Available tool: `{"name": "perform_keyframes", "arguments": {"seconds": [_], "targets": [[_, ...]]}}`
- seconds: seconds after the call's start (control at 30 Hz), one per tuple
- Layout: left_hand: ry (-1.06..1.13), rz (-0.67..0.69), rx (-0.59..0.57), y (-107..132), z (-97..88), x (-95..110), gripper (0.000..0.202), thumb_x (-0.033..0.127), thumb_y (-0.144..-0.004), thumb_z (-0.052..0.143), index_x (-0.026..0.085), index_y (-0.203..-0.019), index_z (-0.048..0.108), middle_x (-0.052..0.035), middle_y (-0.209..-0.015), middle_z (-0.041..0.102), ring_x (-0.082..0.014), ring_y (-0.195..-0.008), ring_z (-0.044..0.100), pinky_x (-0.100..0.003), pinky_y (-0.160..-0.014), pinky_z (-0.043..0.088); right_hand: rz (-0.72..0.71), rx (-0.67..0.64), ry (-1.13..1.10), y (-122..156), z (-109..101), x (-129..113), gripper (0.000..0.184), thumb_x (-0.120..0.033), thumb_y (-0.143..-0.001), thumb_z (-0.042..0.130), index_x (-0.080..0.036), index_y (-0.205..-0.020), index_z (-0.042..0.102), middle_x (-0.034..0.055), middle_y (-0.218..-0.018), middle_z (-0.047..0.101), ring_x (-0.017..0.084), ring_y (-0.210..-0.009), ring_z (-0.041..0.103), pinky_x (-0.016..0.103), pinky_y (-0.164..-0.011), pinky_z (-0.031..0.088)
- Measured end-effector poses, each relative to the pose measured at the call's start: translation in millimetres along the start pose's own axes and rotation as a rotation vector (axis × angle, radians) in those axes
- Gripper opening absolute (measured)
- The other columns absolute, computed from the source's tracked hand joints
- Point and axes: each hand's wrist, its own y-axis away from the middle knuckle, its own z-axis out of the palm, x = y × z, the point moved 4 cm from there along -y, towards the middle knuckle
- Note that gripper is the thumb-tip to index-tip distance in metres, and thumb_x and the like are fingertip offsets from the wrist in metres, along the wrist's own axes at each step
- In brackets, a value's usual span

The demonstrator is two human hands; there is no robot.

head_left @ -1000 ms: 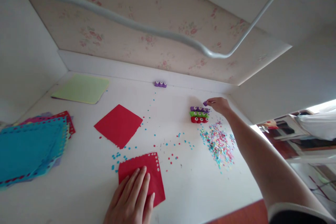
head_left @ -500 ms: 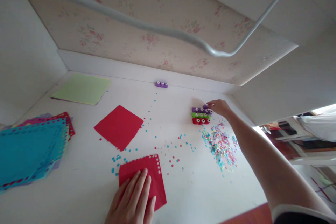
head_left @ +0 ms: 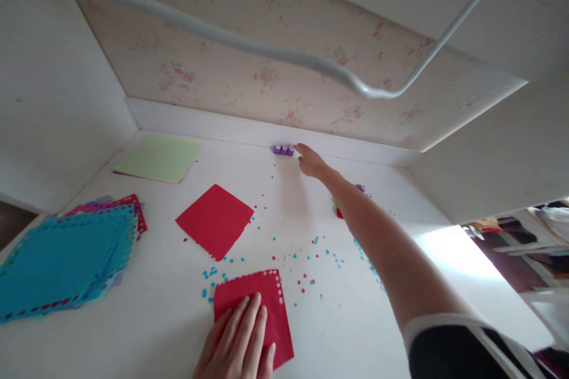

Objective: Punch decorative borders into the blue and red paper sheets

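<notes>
My left hand lies flat on a red paper sheet, its fingers stretched out; small flower-shaped holes line the sheet's top and right edges. At the foot of the back wall stands a short row of three small purple craft punches with white-and-dark round tops. My right hand reaches to the right end of that row, fingers extended and thumb apart, with nothing visible in it. Whether the fingertips touch the end punch, I cannot tell. Behind my right forearm, a group of coloured punches is mostly hidden.
Another red sheet lies turned like a diamond. Pale green sheets rest at the back left, and a stack of punched blue sheets at the left. Tiny paper flowers are scattered about. A grey bar crosses overhead.
My right hand has left the coloured punch group, where it held a purple punch, and moved left to the purple row. My left hand stays on the red sheet. The view has shifted slightly.
</notes>
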Motion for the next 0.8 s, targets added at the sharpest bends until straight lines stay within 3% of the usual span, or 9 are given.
{"name": "perform_keyframes", "arguments": {"seconds": [0.17,0.27,0.37,0.47,0.57,0.6,0.7,0.8], "targets": [[0.027,-0.026,-0.073,2.1,-1.1,1.1,0.037,0.032,-0.085,0.059,0.013,-0.116,0.067,-0.0099,-0.12,0.07,-0.0226,-0.107,0.065,-0.034,-0.089,0.049,0.053,-0.029,-0.016,-19.4,9.5,-16.7,0.048,-0.004,-0.083,0.051,-0.013,-0.13,0.057,0.0153,-0.137,0.054,0.026,-0.123,0.053,0.037,-0.106,0.038],[0.096,-0.114,-0.099,-0.2,-5.8,3.7,0.037,0.029,-0.087,0.056,0.012,-0.118,0.065,-0.0117,-0.125,0.067,-0.0246,-0.111,0.063,-0.036,-0.091,0.049,0.116,-0.028,-0.051,-10.1,1.6,-11.6,0.03,-0.009,-0.084,0.055,-0.014,-0.11,0.069,0.0164,-0.125,0.061,0.029,-0.116,0.057,0.04,-0.103,0.04],[0.144,-0.193,-0.148,0.6,-7.9,6.3,0.037,0.026,-0.088,0.055,0.012,-0.121,0.063,-0.0133,-0.129,0.064,-0.0273,-0.115,0.061,-0.04,-0.092,0.049,0.163,-0.006,-0.121,15.4,-8.3,-8.1,0.017,-0.016,-0.083,0.062,-0.015,-0.098,0.072,0.0149,-0.119,0.063,0.028,-0.114,0.058,0.04,-0.102,0.04],[0.155,-0.206,-0.199,2.7,-8.5,6.4,0.041,0.025,-0.088,0.056,0.012,-0.127,0.059,-0.0146,-0.134,0.059,-0.0296,-0.118,0.057,-0.042,-0.092,0.049,0.206,0.031,-0.238,64.2,-15.3,-14.0,0.022,-0.022,-0.083,0.064,-0.017,-0.104,0.069,0.011,-0.11,0.068,0.025,-0.102,0.065,0.038,-0.094,0.047],[0.174,-0.225,-0.223,-1.3,-9.3,-1.8,0.042,0.028,-0.09,0.055,0.014,-0.13,0.056,-0.013,-0.137,0.056,-0.0294,-0.12,0.054,-0.042,-0.095,0.047,0.23,0.048,-0.395,133.5,-15.0,-30.9,0.028,-0.033,-0.088,0.059,-0.02,-0.112,0.063,0.0076,-0.103,0.071,0.018,-0.082,0.07,0.034,-0.079,0.054],[0.168,-0.247,-0.229,-4.4,-9.3,-6.7,0.041,0.028,-0.091,0.055,0.015,-0.13,0.056,-0.0125,-0.137,0.056,-0.0291,-0.12,0.054,-0.042,-0.096,0.046,0.226,0.045,-0.485,158.1,-13.2,-38.3,0.029,-0.037,-0.088,0.058,-0.021,-0.112,0.062,0.0068,-0.104,0.071,0.017,-0.081,0.07,0.033,-0.077,0.055],[0.131,-0.31,-0.296,-16.8,-5.9,-22.6,0.041,0.032,-0.091,0.055,0.016,-0.129,0.056,-0.0136,-0.132,0.059,-0.0314,-0.117,0.054,-0.046,-0.097,0.044,0.34,0.001,-1.101,227.7,-1.7,-58.4,0.037,-0.04,-0.076,0.073,-0.022,-0.106,0.064,0.006,-0.1,0.071,0.018,-0.08,0.069,0.036,-0.079,0.056],[0.1,-0.325,-0.405,-30.1,-0.5,-33.7,0.049,0.035,-0.089,0.058,0.012,-0.131,0.053,-0.0171,-0.123,0.062,-0.0331,-0.111,0.056,-0.047,-0.092,0.044,0.422,-0.033,-1.294,279.0,6.2,-77.3,0.036,-0.038,-0.075,0.076,-0.022,-0.106,0.067,0.0049,-0.094,0.073,0.018,-0.084,0.069,0.037,-0.084,0.055]]}}
